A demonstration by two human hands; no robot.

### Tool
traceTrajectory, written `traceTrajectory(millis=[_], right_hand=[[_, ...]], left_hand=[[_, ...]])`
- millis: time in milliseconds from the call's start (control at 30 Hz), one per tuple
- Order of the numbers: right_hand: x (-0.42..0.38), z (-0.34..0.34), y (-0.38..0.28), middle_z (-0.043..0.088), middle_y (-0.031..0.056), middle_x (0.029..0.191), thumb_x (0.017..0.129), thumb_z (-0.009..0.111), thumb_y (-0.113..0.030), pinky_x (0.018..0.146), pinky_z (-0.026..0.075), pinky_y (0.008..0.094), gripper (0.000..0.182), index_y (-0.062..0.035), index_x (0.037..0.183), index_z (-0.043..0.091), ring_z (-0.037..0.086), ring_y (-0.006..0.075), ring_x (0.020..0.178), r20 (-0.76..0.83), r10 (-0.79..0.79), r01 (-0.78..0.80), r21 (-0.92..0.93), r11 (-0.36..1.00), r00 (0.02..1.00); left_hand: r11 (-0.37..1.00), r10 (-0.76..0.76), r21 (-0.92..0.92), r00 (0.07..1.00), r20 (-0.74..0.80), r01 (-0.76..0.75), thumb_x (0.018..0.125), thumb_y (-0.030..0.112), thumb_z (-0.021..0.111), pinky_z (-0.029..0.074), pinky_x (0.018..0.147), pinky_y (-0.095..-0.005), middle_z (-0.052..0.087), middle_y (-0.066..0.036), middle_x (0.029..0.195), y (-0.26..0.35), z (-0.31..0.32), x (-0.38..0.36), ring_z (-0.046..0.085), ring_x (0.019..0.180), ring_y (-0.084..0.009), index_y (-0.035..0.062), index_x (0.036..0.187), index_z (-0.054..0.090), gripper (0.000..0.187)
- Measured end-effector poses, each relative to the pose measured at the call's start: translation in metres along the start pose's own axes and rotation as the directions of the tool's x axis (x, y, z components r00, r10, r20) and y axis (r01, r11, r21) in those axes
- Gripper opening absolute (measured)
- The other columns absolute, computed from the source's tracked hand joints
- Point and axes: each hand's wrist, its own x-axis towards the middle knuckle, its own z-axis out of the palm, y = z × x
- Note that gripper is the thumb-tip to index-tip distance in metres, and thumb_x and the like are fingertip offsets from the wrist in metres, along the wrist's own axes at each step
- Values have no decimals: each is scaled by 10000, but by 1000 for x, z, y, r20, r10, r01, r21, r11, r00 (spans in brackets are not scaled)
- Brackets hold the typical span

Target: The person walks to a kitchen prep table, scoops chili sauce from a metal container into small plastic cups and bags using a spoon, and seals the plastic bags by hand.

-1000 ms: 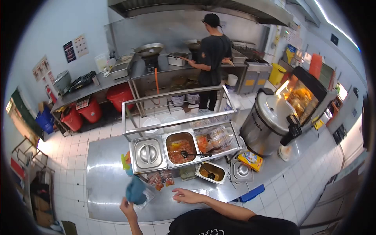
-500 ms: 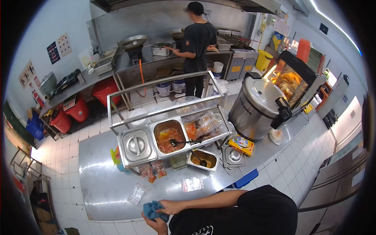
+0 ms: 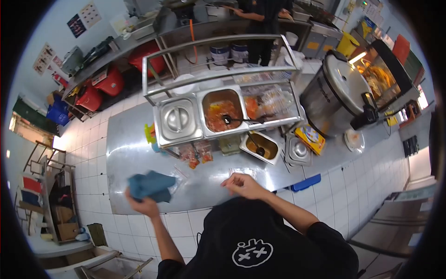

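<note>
Left hand [image 3: 144,203] is gripping a blue cloth [image 3: 153,186], fingers closed on its near-left edge; cloth is hanging over the left front of the stainless counter [image 3: 127,160], blurred. Can't tell if it's touching the steel. Right hand [image 3: 245,186] is hovering near the front edge, fingers loosely curled, holding nothing I can see. Counter surface is shining under the lights; small bags of red-orange food [image 3: 195,153] are lying below the pan rack. Rack is carrying a lidded pan [image 3: 177,118], a pan of reddish food [image 3: 217,111] with a ladle, and bagged stuff on the right. Large steel cooker [image 3: 332,95] and a lit glass warmer [image 3: 378,76] are standing at the right end. White tile floor [image 3: 93,179] is running all round. Red bins [image 3: 109,81] are sitting under the back-left bench; a co-worker in dark clothes [image 3: 260,21] is standing at the back line.
</note>
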Motion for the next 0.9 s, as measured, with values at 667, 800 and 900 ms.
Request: traceTrajectory(millis=[667, 800, 900], right_hand=[[-4, -51, 91, 691, 227, 1100, 884, 711, -329, 781, 557, 510, 758, -80, 1515, 372, 694, 417, 905, -434, 25, -389, -779, 491, 900], [13, -80, 166, 715, 240, 956, 966, 568, -252, 684, 562, 513, 486, -41, 1390, 459, 707, 416, 808, -316, -31, -266, -843, 467, 948], [18, -74, 117, 698, 220, 820, 895, 651, -279, 682, 534, 571, 407, -72, 1213, 505, 692, 444, 788, -375, 15, -342, -828, 445, 927]], left_hand=[[992, -56, 7, 377, 925, 129, 844, 199, 736, 544, 828, -448, 691, -207, 1033, 18, 177, -210, 688, 917, -370, 6, 1097, 627, 337], [988, -126, 86, 351, 928, 126, 841, 87, 668, 509, 789, -509, 673, -256, 938, 24, 188, -232, 653, 894, -450, -6, 987, 622, 179], [978, -99, 19, 380, 920, 209, 804, 52, 654, 503, 710, -491, 655, -195, 815, 31, 187, -219, 650, 783, -408, -28, 979, 584, 205]])
